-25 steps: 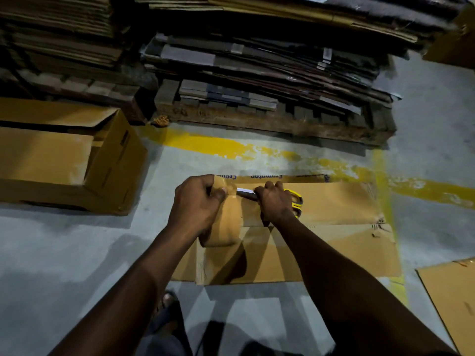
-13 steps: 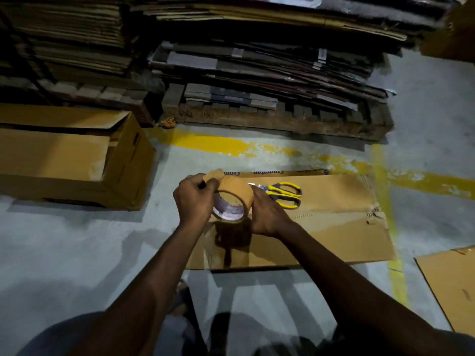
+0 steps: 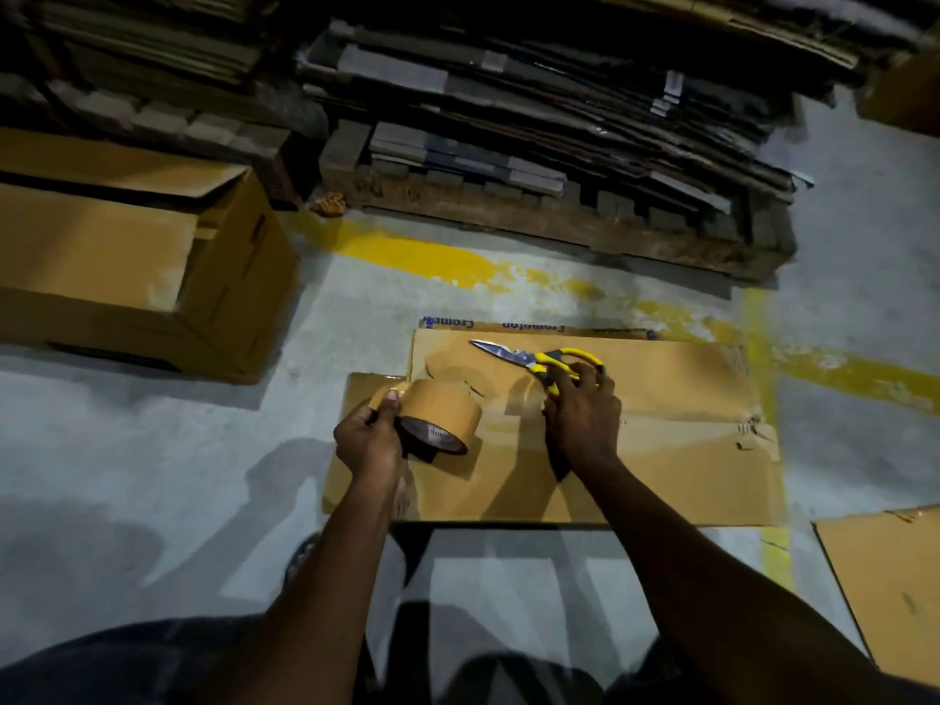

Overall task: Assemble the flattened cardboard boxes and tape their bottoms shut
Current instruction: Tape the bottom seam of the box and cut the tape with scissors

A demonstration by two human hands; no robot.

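A flattened cardboard box lies on the grey floor in front of me. My left hand holds a roll of brown tape just above the box's left end, thumb pinching the loose tape end. My right hand rests on the yellow handles of a pair of scissors that lies on the flat box, blades pointing left; its fingers curl over the handles.
An assembled cardboard box lies on its side at the left. A wooden pallet stacked with flattened cartons stands behind. Another flat cardboard sheet lies at the right. Yellow floor lines cross the concrete.
My right hand left the tape roll and moved right onto the scissors' handles. My left hand keeps the roll, now lower and further left.
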